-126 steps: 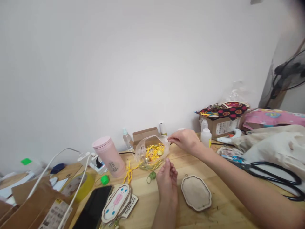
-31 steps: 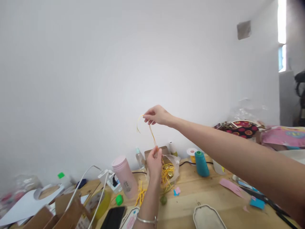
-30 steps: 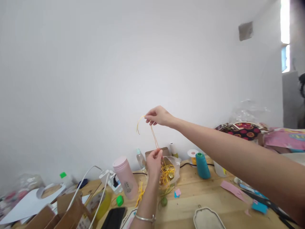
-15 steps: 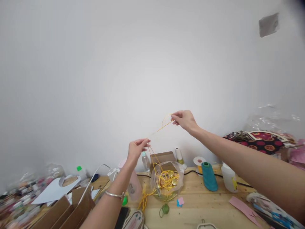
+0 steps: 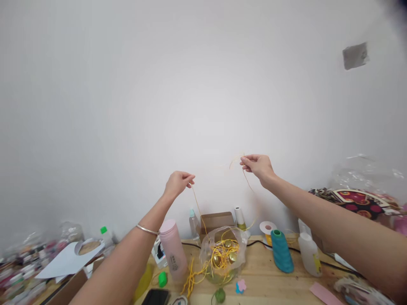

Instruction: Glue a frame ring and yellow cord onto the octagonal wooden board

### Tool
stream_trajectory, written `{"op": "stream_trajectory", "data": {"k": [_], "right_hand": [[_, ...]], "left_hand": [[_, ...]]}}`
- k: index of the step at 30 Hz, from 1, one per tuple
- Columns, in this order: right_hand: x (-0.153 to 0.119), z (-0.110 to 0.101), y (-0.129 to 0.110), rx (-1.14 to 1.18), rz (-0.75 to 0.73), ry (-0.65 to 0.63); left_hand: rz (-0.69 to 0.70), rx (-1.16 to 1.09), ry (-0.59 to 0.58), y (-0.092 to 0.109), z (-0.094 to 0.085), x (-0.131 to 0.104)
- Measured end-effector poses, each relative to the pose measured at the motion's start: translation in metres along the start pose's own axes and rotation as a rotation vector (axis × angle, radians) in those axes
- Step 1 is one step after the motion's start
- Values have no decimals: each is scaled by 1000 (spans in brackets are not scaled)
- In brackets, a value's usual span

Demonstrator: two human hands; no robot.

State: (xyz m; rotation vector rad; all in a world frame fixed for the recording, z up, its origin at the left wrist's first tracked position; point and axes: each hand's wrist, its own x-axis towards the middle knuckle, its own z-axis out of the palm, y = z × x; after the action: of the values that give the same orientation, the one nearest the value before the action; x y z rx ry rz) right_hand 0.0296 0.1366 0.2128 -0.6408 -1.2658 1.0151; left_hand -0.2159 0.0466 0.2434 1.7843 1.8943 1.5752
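Note:
My left hand [image 5: 180, 183], with a silver bangle on its wrist, pinches a yellow cord [image 5: 197, 204] that runs down to a clear plastic bag. My right hand [image 5: 258, 166] is raised at a similar height and pinches another length of yellow cord [image 5: 248, 180], whose thin end curls out to the left while the rest trails downward, blurred. Below and between the hands, the clear plastic bag [image 5: 207, 254] holds a tangle of yellow cord [image 5: 226, 250] and several gold bells or balls [image 5: 232, 257]. A further bundle of yellow cord [image 5: 190, 279] lies left of it.
On the wooden table [image 5: 263, 279] stand a pink bottle [image 5: 173, 250], a teal thread cone [image 5: 281, 252], a white ribbon spool [image 5: 268, 228] and a clear bottle [image 5: 309, 252]. A cardboard box [image 5: 218, 220] stands against the wall. A phone [image 5: 155, 297] lies near the front.
My hands have moved apart, the left one up and left, the right one rightward. The cord that stretched between them has parted into separate strands. The view has shifted slightly.

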Motion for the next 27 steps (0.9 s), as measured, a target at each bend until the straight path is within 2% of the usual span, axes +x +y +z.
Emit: {"op": "stream_trajectory", "data": {"k": [6, 9, 11, 14, 16, 22, 27], "right_hand": [[11, -6, -1, 21, 45, -8], [14, 0, -5, 36, 43, -71], [15, 10, -11, 45, 13, -140], [13, 26, -20, 59, -70, -258], [11, 35, -26, 78, -121, -317], [7, 40, -51, 189, -197, -398], [15, 35, -79, 238, -242, -404]], "left_hand": [[-17, -244, 307, 11, -33, 17], [44, -365, 380, 25, -54, 25], [138, -500, 389, 35, -65, 28], [245, -612, 336, 52, -76, 27], [250, -620, 282, 60, -78, 26], [101, -583, -18, 69, -80, 23], [19, -458, -102, 65, -77, 25]]}}
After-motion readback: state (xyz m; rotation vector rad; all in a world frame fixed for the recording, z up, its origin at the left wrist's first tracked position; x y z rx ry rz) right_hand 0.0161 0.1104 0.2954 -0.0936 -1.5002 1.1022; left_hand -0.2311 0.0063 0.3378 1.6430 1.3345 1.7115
